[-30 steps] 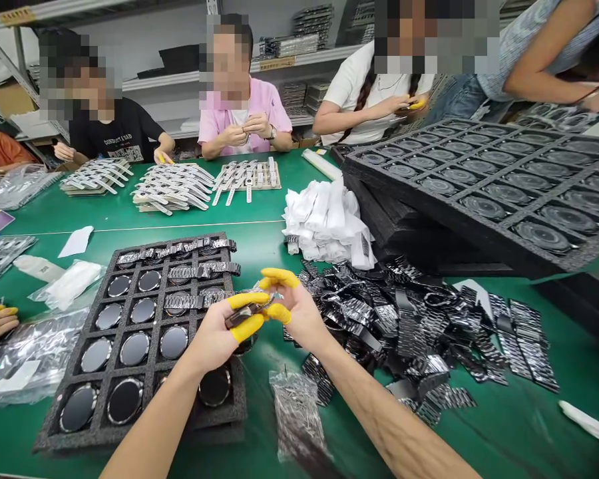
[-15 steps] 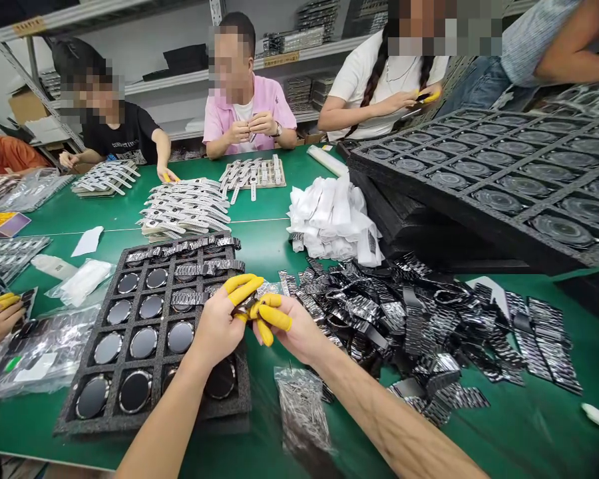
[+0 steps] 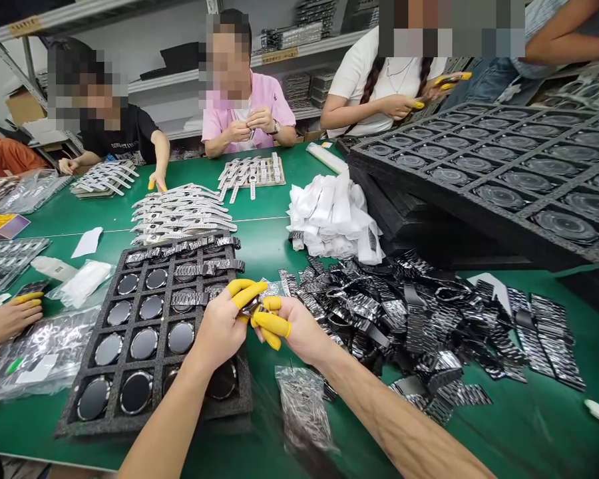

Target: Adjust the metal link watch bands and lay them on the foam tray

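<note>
Yellow finger covers sit on the fingers of both my hands. My left hand [image 3: 222,329] is closed around a dark watch case [image 3: 250,307] with a shiny metal edge, mostly covered by the fingers. Against the right side of that case, my right hand [image 3: 294,326] pinches its fingertips together; whatever is between them is too small to make out. Below and left of the hands lies a black foam tray [image 3: 115,392] with round dark watch faces in its compartments. Several metal watch bands [image 3: 190,297] lie over its upper part.
A heap of black metal watch bands [image 3: 394,313] spreads to the right. A clear bag of thin metal pins [image 3: 304,412] lies below my right hand. White wrapped pieces [image 3: 329,213] are piled behind. Stacked foam trays [image 3: 409,193] rise at the right. Co-workers sit across the table.
My hands stay at the watch case, with the fingers slightly shifted and more of its shiny edge showing. Across the table, a co-worker's hands have moved apart. The hand at far left has moved right.
</note>
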A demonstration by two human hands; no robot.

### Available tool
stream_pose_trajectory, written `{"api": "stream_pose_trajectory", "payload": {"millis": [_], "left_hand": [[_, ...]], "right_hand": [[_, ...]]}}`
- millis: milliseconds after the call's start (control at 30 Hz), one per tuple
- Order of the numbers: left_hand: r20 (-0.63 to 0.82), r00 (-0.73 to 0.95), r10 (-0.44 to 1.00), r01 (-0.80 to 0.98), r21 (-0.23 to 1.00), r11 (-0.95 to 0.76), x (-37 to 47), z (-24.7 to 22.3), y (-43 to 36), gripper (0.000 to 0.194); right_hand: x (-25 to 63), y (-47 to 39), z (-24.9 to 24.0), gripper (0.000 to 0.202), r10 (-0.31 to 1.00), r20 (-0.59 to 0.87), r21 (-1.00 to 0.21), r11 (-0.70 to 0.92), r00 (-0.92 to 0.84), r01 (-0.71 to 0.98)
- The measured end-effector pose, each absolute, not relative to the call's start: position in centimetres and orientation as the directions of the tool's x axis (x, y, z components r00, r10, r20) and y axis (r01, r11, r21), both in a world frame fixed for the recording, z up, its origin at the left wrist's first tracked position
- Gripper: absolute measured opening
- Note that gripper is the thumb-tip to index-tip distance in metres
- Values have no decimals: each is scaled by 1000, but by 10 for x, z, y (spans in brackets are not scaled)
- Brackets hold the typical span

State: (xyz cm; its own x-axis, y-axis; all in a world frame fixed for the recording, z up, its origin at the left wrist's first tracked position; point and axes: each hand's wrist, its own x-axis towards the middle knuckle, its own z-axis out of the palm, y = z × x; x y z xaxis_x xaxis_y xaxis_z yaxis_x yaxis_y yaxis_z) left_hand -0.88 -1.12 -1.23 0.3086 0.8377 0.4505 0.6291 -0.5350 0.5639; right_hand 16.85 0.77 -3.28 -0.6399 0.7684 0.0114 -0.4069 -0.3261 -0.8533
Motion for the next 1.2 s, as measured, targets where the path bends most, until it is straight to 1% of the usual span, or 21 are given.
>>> {"api": "stream_pose_trajectory", "payload": {"millis": [233,300,367,433,533,667,800,933,1000,1067,1133,1200], "left_hand": [[409,280,868,658,576,-484,-7,-13,-13,68],[407,264,875,674,571,-469,-7,-14,-14,69],[408,267,873,653,590,-475,-6,-13,-16,68],[397,303,866,587,638,-498,-6,-9,-18,63],[389,341,856,502,694,-516,-4,-5,-20,51],[422,327,845,487,692,-534,-1,-4,-19,38],[446,336,830,460,691,-557,-1,-5,-18,32],[424,318,848,417,741,-527,-1,-6,-19,31],[404,296,866,397,772,-496,-1,-8,-19,33],[351,258,900,326,845,-423,-1,-10,-19,37],[248,225,942,151,947,-285,-3,-10,-18,44],[110,238,965,-47,994,-101,-5,-8,-17,51]], "right_hand": [[165,8,-39,45,780,9,-833,-340,-625,-436],[163,7,-38,45,809,0,-817,-338,-587,-467],[161,5,-37,45,849,-15,-804,-325,-529,-498],[160,4,-35,45,876,-30,-799,-310,-481,-515],[160,2,-32,46,888,-42,-799,-304,-457,-518],[160,-1,-31,46,882,-46,-817,-304,-469,-491],[160,-2,-31,47,881,-51,-819,-307,-471,-485],[160,-1,-31,44,880,-43,-805,-312,-474,-506],[160,-1,-32,43,879,-38,-800,-312,-476,-512],[160,-1,-34,42,878,-27,-802,-305,-478,-514],[163,1,-37,42,871,-5,-819,-286,-492,-498],[169,6,-41,43,854,58,-861,-219,-517,-459]]}}
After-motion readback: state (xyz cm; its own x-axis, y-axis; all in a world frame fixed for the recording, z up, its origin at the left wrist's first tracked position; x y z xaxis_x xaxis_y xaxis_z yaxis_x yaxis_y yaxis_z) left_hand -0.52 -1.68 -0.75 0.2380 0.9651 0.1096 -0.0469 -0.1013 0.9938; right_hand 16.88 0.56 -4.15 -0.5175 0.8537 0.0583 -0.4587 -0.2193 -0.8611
